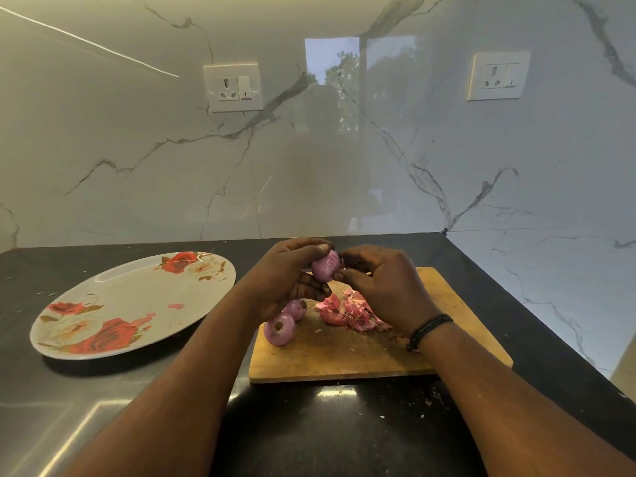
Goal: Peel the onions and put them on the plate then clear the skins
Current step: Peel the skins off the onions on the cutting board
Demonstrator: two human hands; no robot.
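My left hand (pixel 287 277) grips a purple onion (pixel 326 266) above the wooden cutting board (pixel 347 359). My right hand (pixel 378 284) has its fingertips on the onion's right side, curled and pinching at its skin. Two peeled purple onions lie on the board's left part, one at the front (pixel 279 329) and one behind it (pixel 295 308), partly hidden by my left hand. A heap of pink onion skins (pixel 354 313) lies on the board under my right hand. A white plate with red roses (pixel 113 297) sits to the left, with a few small skin scraps on it.
The black countertop (pixel 309 425) carries small skin flakes in front of the board. Marble walls close the back and the right side, meeting in a corner behind the board. Two wall sockets (pixel 234 87) (pixel 499 75) sit on the back wall.
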